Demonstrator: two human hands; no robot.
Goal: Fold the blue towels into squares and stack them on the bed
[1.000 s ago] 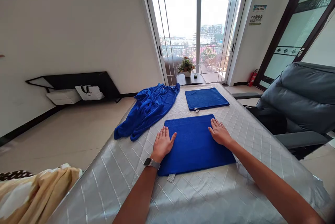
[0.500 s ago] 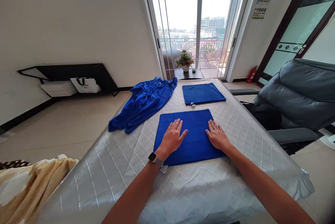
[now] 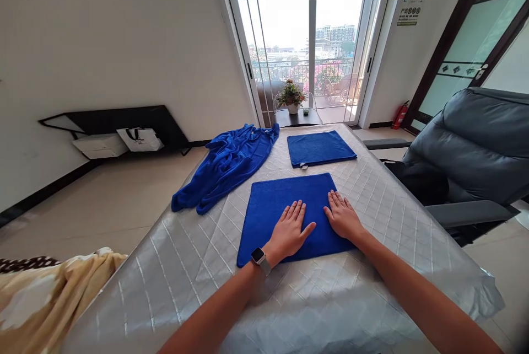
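Note:
A blue cloth (image 3: 264,205) lies folded into a flat rectangle on the silver quilted table cover (image 3: 198,288). My left hand (image 3: 289,232), with a watch on the wrist, rests flat on its lower middle, fingers spread a little. Flat on the cloth's right edge is my right hand (image 3: 342,215), thumb apart from the fingers. Neither hand grips anything. Farther back lies a second folded blue cloth (image 3: 321,148) with a small white tag at its near edge. A crumpled blue cloth (image 3: 235,164) is heaped at the back left.
A dark padded chair (image 3: 487,144) stands along the right side. At the lower left is a tan blanket (image 3: 78,288). Beyond the far edge, a flower pot (image 3: 292,107) sits on a small dark table. A black rack (image 3: 124,119) with white bags stands by the left wall.
My left hand has slid right and toward me over the near cloth. That cloth's near left corner has shifted outward, and its tag no longer shows. My right hand has hardly moved.

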